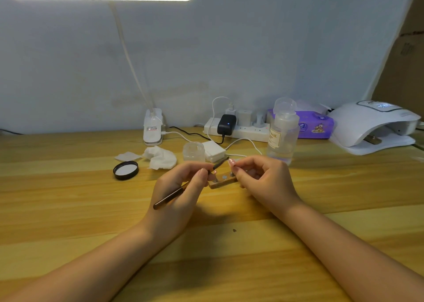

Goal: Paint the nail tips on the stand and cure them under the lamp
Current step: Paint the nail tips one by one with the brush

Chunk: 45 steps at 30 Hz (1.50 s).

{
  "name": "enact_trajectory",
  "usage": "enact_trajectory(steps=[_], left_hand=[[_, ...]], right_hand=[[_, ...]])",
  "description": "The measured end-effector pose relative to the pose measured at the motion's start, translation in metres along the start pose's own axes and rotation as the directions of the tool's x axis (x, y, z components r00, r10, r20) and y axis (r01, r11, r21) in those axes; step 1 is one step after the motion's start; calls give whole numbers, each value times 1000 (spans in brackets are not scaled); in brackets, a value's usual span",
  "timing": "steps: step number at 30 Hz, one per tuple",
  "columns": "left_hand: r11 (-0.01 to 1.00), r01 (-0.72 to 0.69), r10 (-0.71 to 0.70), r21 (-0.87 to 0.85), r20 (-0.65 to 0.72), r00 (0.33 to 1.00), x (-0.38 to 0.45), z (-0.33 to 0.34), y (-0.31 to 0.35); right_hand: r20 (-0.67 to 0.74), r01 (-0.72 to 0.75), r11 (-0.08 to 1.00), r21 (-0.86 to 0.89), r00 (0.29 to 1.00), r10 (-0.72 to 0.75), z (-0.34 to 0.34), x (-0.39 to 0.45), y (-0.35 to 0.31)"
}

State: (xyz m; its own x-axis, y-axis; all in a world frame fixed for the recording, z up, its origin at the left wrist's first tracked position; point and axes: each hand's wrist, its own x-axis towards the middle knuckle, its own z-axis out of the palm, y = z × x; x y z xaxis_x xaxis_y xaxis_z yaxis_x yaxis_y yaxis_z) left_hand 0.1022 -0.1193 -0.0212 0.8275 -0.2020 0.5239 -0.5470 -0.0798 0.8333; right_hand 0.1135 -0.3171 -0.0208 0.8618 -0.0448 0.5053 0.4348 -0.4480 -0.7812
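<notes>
Centrally, left hand grips brush; right hand pinches nail tip.

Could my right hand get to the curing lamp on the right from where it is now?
Probably yes. The right hand pinches a nail tip over the stand; the table towards the curing lamp looks bare, and the bottle stands farther back.

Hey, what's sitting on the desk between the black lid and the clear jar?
In the head view, crumpled white tissue lies between the black lid and the clear jar, beside a flat white pad.
</notes>
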Motion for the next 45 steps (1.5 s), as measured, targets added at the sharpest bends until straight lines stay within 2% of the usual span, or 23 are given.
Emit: enact_trajectory(steps=[7, 18, 26, 29, 33, 39, 45], left_hand=[[997, -32, 36, -65, 64, 997, -3, 1, 7], [1000, -9, 10, 24, -16, 1000, 0, 0, 1], [997, -63, 62, 47, 36, 997, -2, -1, 3], [999, -44, 44, 6, 17, 999, -3, -2, 3], [997, -58, 59, 55, -9, 998, -2, -1, 3], [977, -167, 161, 137, 50, 986, 0, -1, 3], [990, -108, 107, 90, 8, 994, -2, -1, 5]], right_hand=[[-2, -7, 1000, 11, 1000, 8, -1, -1, -1], [3, 8, 1000, 6, 1000, -8, 0, 0, 2], [-31, 29, 999, -46, 999, -30, 0, 1, 5], [-35, 32, 998, -52, 999, -34, 0, 1, 5], [-32, 57, 995, -85, 998, -59, 0, 1, 4], [-41, 93, 988, -122, 994, -99, 0, 0, 4], [-38, 87, 991, -104, 995, -91, 1, 0, 4]])
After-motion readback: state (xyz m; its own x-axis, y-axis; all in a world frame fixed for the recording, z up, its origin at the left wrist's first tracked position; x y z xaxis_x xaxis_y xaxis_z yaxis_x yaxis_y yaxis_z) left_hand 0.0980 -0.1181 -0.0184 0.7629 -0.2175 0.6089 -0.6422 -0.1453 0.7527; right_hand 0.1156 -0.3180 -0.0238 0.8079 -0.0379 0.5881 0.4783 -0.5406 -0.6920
